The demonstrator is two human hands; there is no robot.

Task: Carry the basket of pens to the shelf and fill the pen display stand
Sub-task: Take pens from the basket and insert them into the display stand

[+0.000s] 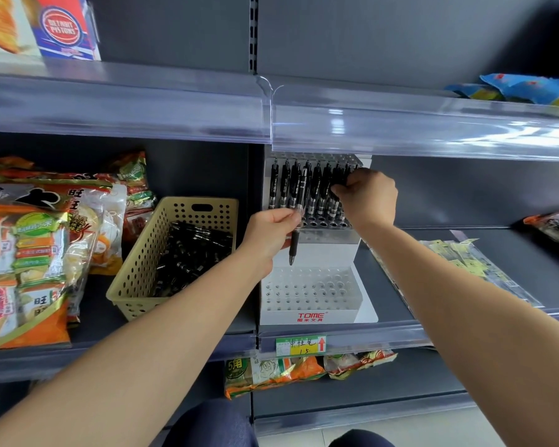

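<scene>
A white tiered pen display stand [310, 309] stands on the middle shelf. Several black pens [283, 188] fill its upper rear tier; the lower front tier shows only bare holes. To its left sits a beige perforated basket [142, 253] holding several black pens [191, 253]. My left hand [270, 235] pinches one black pen [295, 243], held upright with its tip down in front of the stand. My right hand [370, 196] grips a pen among the standing ones at the right end of the upper tier.
Orange snack bags [29, 253] crowd the shelf left of the basket. Flat clear packets [459, 269] lie to the right of the stand. A clear price rail [400, 124] of the upper shelf hangs just above the pens. A yellow price tag [300, 345] sits below the stand.
</scene>
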